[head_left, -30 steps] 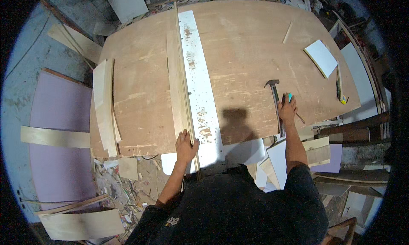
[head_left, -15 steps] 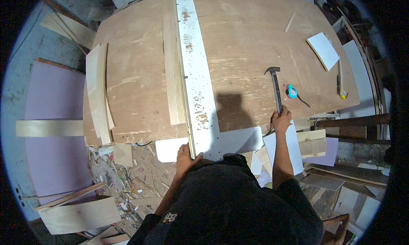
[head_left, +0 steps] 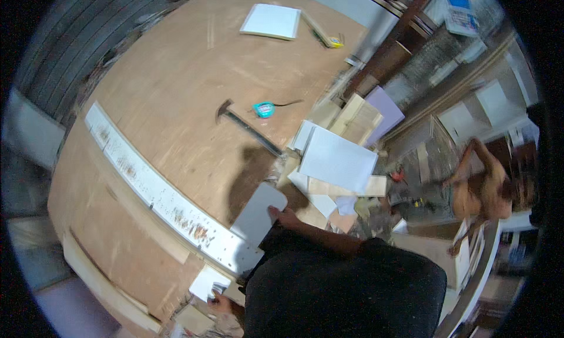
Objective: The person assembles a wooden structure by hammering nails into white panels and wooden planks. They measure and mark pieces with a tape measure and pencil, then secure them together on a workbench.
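Note:
A white board with rounded corners [head_left: 258, 211] crosses beneath the end of a long white strip [head_left: 158, 194] marked with many dark holes and worn brown patches. At the board's right end, my right hand [head_left: 286, 217] grips the edge, thumb on top. My left hand [head_left: 221, 303], somewhat blurred, closes on a white end [head_left: 207, 282] at the other side of the strip, apparently the same board. On the wooden table panel [head_left: 176, 91] lies a claw hammer [head_left: 251, 130], untouched, its handle toward the near edge. A teal tape measure [head_left: 264, 109] rests beside it.
A white square panel [head_left: 271, 22] and a wood strip [head_left: 316, 30] with a yellow item [head_left: 336, 42] lie farther off. White and wooden offcuts [head_left: 338, 159] crowd the table's right edge. Another person [head_left: 483, 182] is at the right.
The view has swung to the right. My right hand has let go of the hammer, now on the table, and grips the white board. My left hand has left the strip's end for the board's other end.

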Tool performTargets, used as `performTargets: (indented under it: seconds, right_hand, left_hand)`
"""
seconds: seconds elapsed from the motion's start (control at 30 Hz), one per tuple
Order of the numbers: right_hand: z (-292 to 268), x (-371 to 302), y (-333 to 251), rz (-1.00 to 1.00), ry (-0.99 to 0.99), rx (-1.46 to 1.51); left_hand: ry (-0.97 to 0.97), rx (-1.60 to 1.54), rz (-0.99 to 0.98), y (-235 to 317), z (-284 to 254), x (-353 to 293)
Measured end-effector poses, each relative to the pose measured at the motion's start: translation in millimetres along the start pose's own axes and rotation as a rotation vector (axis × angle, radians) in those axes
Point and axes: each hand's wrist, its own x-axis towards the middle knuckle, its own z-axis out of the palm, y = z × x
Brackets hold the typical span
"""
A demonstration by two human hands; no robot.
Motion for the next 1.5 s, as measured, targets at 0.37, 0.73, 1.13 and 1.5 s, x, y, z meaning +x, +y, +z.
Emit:
performTargets:
  seconds: [0.37,0.73,1.13,1.5]
  right_hand:
    - [0.7,-41.5,-67.3,-0.013,-0.098,0.388]
    - [-36.0,-145.6,-180.0,-0.847,0.097,-0.342]
    - [67.2,-202.0,-175.0,-1.138,-0.868,-0.671]
    - [-25.6,79.3,-179.9,-0.809,0.555,-0.979]
  left_hand:
    - [-0.478,-0.792,-1.05,-71.4,-15.3,18.3]
    - [-1.081,-0.307,-0.347,85.9,54.7,-22.1]
    - [-1.081,-1.044,0.14,237.3,-86.6,22.0]
    - [-0.796,-0.711,-0.139,130.8,-110.5,39.0]
